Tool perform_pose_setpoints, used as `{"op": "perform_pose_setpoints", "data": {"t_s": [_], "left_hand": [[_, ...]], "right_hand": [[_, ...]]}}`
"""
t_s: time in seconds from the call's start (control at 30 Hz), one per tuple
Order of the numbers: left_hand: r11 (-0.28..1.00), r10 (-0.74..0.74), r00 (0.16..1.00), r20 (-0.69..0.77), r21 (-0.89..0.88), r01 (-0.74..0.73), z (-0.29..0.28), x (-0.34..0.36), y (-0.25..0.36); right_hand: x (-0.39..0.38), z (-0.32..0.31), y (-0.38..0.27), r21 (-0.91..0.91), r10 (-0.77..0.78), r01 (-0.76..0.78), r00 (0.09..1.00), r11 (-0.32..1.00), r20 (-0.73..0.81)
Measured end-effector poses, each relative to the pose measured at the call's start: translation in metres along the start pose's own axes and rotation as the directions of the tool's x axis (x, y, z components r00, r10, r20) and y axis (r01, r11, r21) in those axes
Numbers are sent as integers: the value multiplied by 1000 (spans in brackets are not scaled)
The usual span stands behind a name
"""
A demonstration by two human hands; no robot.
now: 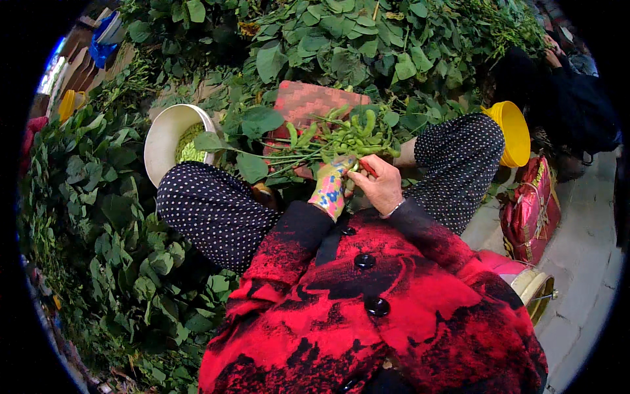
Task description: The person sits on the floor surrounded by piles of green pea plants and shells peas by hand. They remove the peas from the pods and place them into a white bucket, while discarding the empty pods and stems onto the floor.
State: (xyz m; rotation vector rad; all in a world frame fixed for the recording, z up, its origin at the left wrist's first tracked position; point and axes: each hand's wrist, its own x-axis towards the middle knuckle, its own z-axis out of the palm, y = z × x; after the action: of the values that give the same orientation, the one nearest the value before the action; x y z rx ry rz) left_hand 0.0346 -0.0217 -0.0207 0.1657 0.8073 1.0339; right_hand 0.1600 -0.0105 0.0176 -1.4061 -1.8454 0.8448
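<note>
My left hand (333, 184), in a flowered glove, grips the green stems of a plant with plump soybean pods (351, 134). My right hand (380, 184), bare, is closed right beside it around a small red item (367, 168), perhaps a tool, its fingertips at a pod held against the glove. The stems and pods lie over a red woven pad (298, 98) between my knees. A white bucket (157, 148) holding shelled green beans (190, 144) stands just left of the pad.
Leafy cut plants (125, 217) are heaped left and ahead. A yellow bucket (515, 134), a red sack (531, 210) and a pale bucket (528, 289) are at my right on paving (581, 276). A person in dark clothing (571, 111) works at upper right. Another yellow bucket (69, 105) is far left.
</note>
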Motion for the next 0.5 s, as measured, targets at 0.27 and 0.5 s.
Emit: {"op": "perform_pose_setpoints", "data": {"t_s": [0.27, 0.5], "left_hand": [[998, -25, 995, -93, -53, 21, 10, -9, -11], [998, -45, 998, -50, 33, 47, 16, -16, -10]], "right_hand": [[-11, -15, 4, -62, -173, 177, 983, 982, 57], [-14, -29, 4, -117, -140, 160, 977, 980, 159]]}}
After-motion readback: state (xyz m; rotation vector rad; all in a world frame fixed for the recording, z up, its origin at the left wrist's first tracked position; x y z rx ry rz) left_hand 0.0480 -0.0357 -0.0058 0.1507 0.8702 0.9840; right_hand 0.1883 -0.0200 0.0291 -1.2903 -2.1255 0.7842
